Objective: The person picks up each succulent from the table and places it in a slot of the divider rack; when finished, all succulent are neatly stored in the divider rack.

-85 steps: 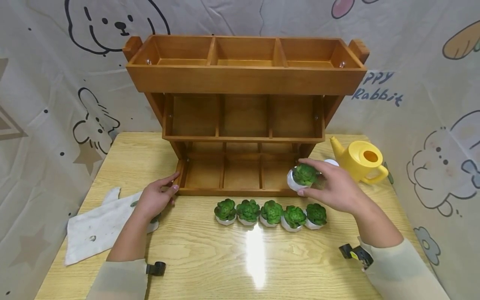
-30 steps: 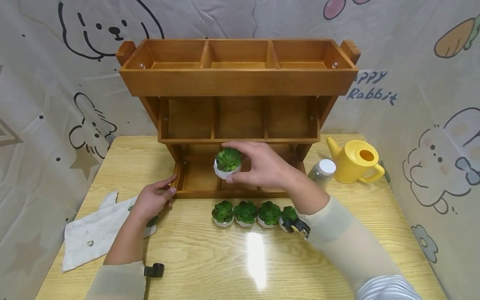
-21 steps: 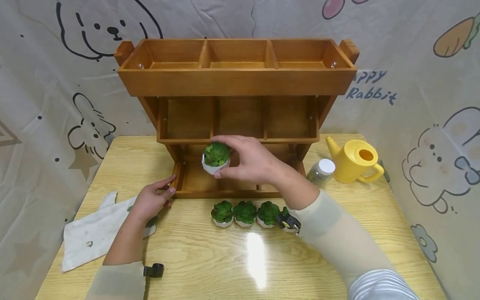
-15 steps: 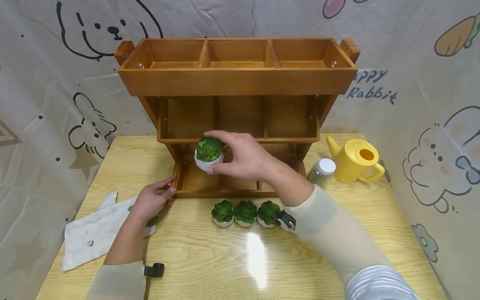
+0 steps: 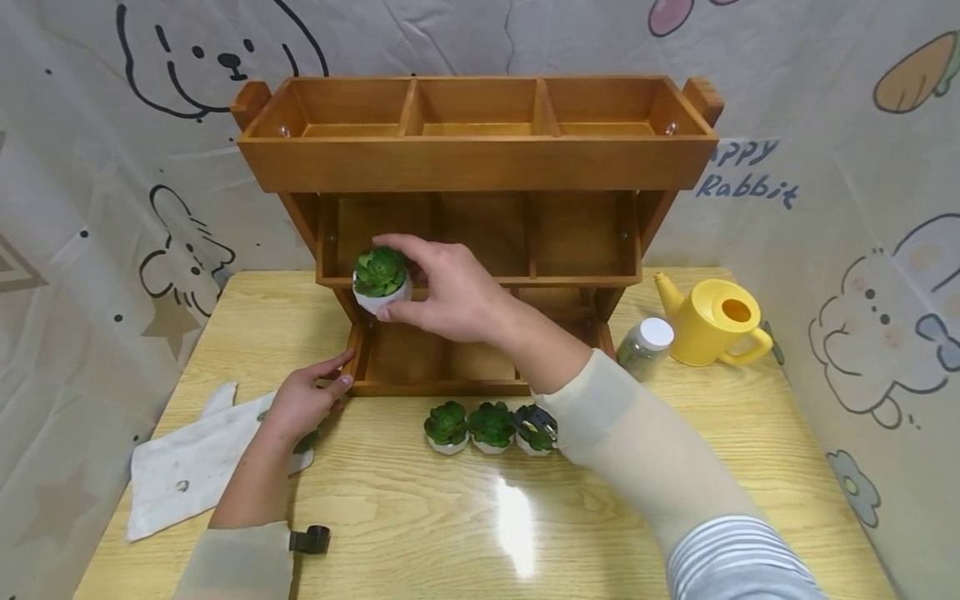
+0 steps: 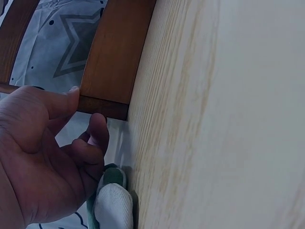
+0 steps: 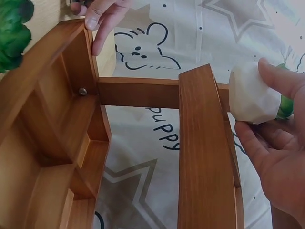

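Observation:
My right hand [image 5: 450, 292] holds a small potted succulent [image 5: 380, 272] upright, thumb and fingers around its white faceted pot [image 7: 252, 93]. In the head view the plant hangs before the left side of the wooden rack's [image 5: 480, 167] middle tier, above the bottom tier. My left hand [image 5: 307, 404] pinches the bottom tier's front left corner between thumb and index finger; the other fingers curl free in the left wrist view. Three more potted succulents [image 5: 491, 427] show in a row before the rack. My right sleeve hides the row's right end.
A yellow watering can [image 5: 712, 321] and a white-capped jar [image 5: 643, 346] stand right of the rack. Left of it lies a white cloth item [image 5: 202, 467], partly under my left forearm. Patterned fabric [image 5: 82, 167] hangs behind and on both sides.
My right hand has carried the potted succulent leftward from the rack's right side, lately also upward to the middle tier's front edge. My left hand keeps its place at the corner.

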Demonstrator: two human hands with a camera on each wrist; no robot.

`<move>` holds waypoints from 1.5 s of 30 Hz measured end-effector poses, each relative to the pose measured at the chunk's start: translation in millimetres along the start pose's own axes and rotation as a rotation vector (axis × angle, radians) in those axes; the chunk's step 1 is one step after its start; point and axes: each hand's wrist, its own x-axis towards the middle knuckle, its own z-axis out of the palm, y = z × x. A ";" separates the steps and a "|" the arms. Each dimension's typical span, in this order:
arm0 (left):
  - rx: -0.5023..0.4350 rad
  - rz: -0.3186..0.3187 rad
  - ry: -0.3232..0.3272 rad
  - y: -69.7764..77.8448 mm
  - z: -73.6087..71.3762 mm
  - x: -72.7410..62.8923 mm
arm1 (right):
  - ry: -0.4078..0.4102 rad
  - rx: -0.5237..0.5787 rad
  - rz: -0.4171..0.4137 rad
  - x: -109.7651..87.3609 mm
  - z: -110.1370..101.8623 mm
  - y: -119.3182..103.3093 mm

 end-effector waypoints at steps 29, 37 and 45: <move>0.022 0.007 0.007 -1.7 -0.4 -3.4 | -0.046 -0.219 0.115 64.0 27.4 -5.5; 0.015 0.011 0.010 2.0 1.1 -2.7 | -0.056 -0.213 0.134 69.8 32.0 -3.2; 0.016 0.014 0.014 3.3 1.1 -2.7 | -0.095 -0.230 0.175 72.6 33.7 -4.1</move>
